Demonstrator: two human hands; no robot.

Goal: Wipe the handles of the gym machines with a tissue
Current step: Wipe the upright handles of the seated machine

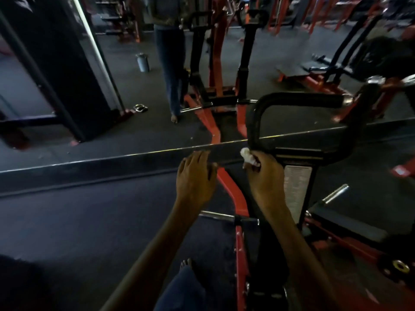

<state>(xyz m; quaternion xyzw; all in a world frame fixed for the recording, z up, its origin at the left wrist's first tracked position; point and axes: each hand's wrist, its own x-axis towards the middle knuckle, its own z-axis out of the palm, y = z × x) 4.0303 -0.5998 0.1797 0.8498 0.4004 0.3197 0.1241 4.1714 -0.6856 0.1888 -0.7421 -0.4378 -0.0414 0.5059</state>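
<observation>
A black curved handle (253,122) rises from a red and black gym machine in front of me and bends right into a horizontal grip (310,101). My right hand (267,176) grips a crumpled white tissue (248,156) and holds it against the lower part of the handle's upright. My left hand (195,176) hovers to the left of the handle with its fingers relaxed and holds nothing.
A wall mirror stands just ahead, its bottom edge (112,158) running across the view; it reflects the machine and a standing person's legs (170,70). The machine's red frame (233,194) and chrome pegs (215,215) sit on dark carpet. My bare foot (186,263) is below.
</observation>
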